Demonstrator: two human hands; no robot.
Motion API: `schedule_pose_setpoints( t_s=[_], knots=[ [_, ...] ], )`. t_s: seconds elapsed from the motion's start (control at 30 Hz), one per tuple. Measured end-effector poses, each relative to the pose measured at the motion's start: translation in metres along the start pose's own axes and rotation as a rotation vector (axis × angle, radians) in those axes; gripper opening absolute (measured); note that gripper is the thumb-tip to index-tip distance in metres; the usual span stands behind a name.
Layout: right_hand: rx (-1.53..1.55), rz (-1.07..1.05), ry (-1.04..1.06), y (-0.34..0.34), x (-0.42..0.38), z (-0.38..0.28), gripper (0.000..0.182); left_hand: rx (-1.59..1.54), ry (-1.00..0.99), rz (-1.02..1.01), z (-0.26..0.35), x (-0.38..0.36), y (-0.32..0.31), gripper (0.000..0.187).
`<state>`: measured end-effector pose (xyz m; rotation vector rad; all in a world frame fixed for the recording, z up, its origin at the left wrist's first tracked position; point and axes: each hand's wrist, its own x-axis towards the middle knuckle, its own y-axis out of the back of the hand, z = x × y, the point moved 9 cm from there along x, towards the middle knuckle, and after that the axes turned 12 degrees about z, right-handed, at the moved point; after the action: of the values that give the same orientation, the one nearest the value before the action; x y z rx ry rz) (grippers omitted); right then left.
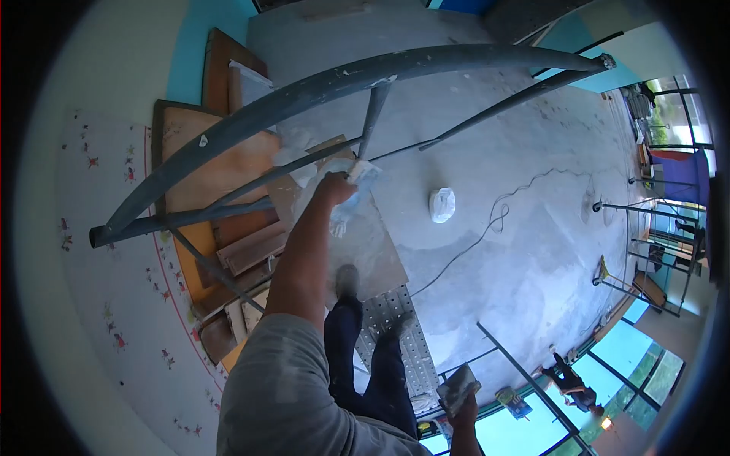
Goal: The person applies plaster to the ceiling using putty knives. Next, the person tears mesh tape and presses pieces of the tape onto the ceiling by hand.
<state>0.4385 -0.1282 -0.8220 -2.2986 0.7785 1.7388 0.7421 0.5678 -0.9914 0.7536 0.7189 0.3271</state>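
My left hand point(335, 188) reaches down at the end of a stretched arm. Its fingers are closed on a pale, flat-edged tool point(360, 172), whose exact kind I cannot make out. Under that hand lies a light-blue, whitish-smeared container or bag point(357, 199) on a dusty board point(380, 254). Low on the right, my right hand point(462, 413) grips a rectangular plate smeared with grey-white paste point(458, 387), held away from my body. My feet stand on the board and a perforated metal plank point(394, 334).
Grey scaffold tubes point(365, 72) curve around the platform. Wooden panels point(220, 137) lean by the patterned wall point(114, 251). A white bag point(442, 205) and a cable point(487, 228) lie on the floor below. Another person point(574, 387) is near the windows at lower right.
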Motion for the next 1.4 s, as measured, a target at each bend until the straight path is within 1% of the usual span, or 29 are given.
schedule_pose_setpoints(
  t_s=[0.1, 0.2, 0.23, 0.27, 0.3, 0.33, 0.37, 0.4, 0.43, 0.47, 0.5, 0.53, 0.57, 0.6, 0.67, 0.73, 0.77, 0.8, 0.87, 0.9, 0.93, 1.0, 1.1, 1.13, 1.2, 1.23, 1.3, 1.37, 1.4],
  knots=[
    [-0.243, -0.034, 0.199, -0.017, 0.004, -0.002, 0.064, 0.054, 0.021, 0.023, -0.023, -0.002, 0.011, 0.062],
    [-0.180, -0.045, 0.233, -0.073, -0.022, -0.014, 0.066, 0.083, -0.135, 0.290, -0.026, -0.026, 0.026, 0.061],
    [-0.046, -0.076, 0.153, -0.083, -0.023, -0.013, 0.062, 0.022, -0.085, 0.346, -0.036, -0.041, 0.029, 0.060],
    [-0.211, -0.164, 0.285, -0.098, -0.024, -0.021, 0.061, -0.048, -0.055, 0.404, -0.037, -0.057, 0.035, 0.059],
    [-0.359, -0.237, 0.436, -0.109, -0.018, -0.028, 0.061, -0.127, 0.009, 0.403, -0.031, -0.082, 0.045, 0.048],
    [-0.553, -0.202, 0.603, -0.123, -0.029, -0.042, 0.057, 0.353, -0.613, 0.542, -0.028, -0.101, 0.016, 0.039],
    [-0.873, -0.132, 0.829, -0.146, -0.050, -0.058, 0.052, 0.351, -0.567, 0.533, -0.045, -0.119, 0.001, 0.035],
    [-1.128, -0.061, 1.022, -0.169, -0.074, -0.073, 0.048, 0.197, -0.537, 0.523, -0.049, -0.131, -0.008, 0.034],
    [-1.258, -0.028, 1.133, -0.188, -0.092, -0.080, 0.044, 0.042, -0.509, 0.516, -0.054, -0.144, -0.018, 0.033],
    [-1.270, -0.024, 1.195, -0.204, -0.113, -0.085, 0.040, -0.691, -0.047, 0.085, -0.042, -0.165, -0.027, 0.034],
    [-1.483, 0.041, 1.199, -0.211, -0.103, -0.078, 0.040, -1.361, 0.628, 0.008, -0.023, -0.213, -0.027, 0.037],
    [-1.105, -0.077, 0.978, -0.219, -0.130, -0.086, 0.042, -1.479, 0.530, -0.031, -0.004, -0.226, -0.033, 0.037],
    [-1.094, -0.097, 1.212, -0.232, -0.146, -0.093, 0.042, -1.396, 0.532, -0.110, 0.025, -0.249, -0.029, 0.041],
    [-1.080, -0.091, 1.454, -0.242, -0.165, -0.099, 0.042, -1.492, 0.554, -0.215, 0.048, -0.260, -0.035, 0.042],
    [-0.926, -0.110, 1.208, -0.247, -0.224, -0.127, 0.039, -1.479, 0.398, -0.383, 0.131, -0.294, -0.026, 0.055],
    [-0.849, -0.113, 1.285, -0.242, -0.253, -0.145, 0.037, -1.466, 0.276, -0.382, 0.227, -0.362, 0.030, 0.051],
    [-0.620, -0.220, 1.256, -0.239, -0.251, -0.153, 0.038, -1.463, 0.219, -0.361, 0.261, -0.383, 0.049, 0.050],
    [-0.393, -0.338, 1.220, -0.237, -0.243, -0.155, 0.039, -1.236, -0.150, -0.224, 0.285, -0.383, 0.065, 0.051],
    [-0.321, -0.354, 1.270, -0.216, -0.259, -0.165, 0.041, -0.734, -0.835, 0.068, 0.331, -0.405, 0.060, 0.052],
    [-0.477, -0.236, 1.346, -0.198, -0.293, -0.176, 0.041, -0.819, -1.070, 0.192, 0.346, -0.406, 0.049, 0.055],
    [-0.640, -0.111, 1.405, -0.182, -0.312, -0.181, 0.042, -0.801, -1.085, 0.148, 0.362, -0.418, 0.046, 0.055],
    [-0.601, 0.008, 1.482, -0.161, -0.313, -0.189, 0.042, -0.768, -1.104, 0.070, 0.403, -0.451, 0.067, 0.056],
    [-0.504, 0.100, 1.514, -0.129, -0.281, -0.193, 0.043, -0.179, -1.415, 0.273, 0.439, -0.499, 0.056, 0.053],
    [-0.467, 0.115, 1.512, -0.121, -0.277, -0.194, 0.043, -0.588, -1.070, -0.065, 0.440, -0.482, 0.044, 0.051],
    [-0.430, 0.058, 1.452, -0.102, -0.271, -0.185, 0.044, -1.230, -0.196, -0.711, 0.433, -0.475, -0.023, 0.048],
    [-0.413, 0.030, 1.422, -0.095, -0.272, -0.182, 0.044, -0.976, -0.685, -0.517, 0.450, -0.474, -0.020, 0.046],
    [0.034, -0.312, 1.139, -0.084, -0.226, -0.173, 0.043, -0.349, -1.548, -0.047, 0.457, -0.487, -0.039, 0.042],
    [0.319, -0.513, 0.830, -0.074, -0.217, -0.166, 0.044, -0.242, -1.667, 0.109, 0.464, -0.524, -0.026, 0.040],
    [0.390, -0.550, 0.677, -0.061, -0.246, -0.160, 0.045, -0.184, -1.725, 0.189, 0.467, -0.539, -0.018, 0.039]
  ],
)
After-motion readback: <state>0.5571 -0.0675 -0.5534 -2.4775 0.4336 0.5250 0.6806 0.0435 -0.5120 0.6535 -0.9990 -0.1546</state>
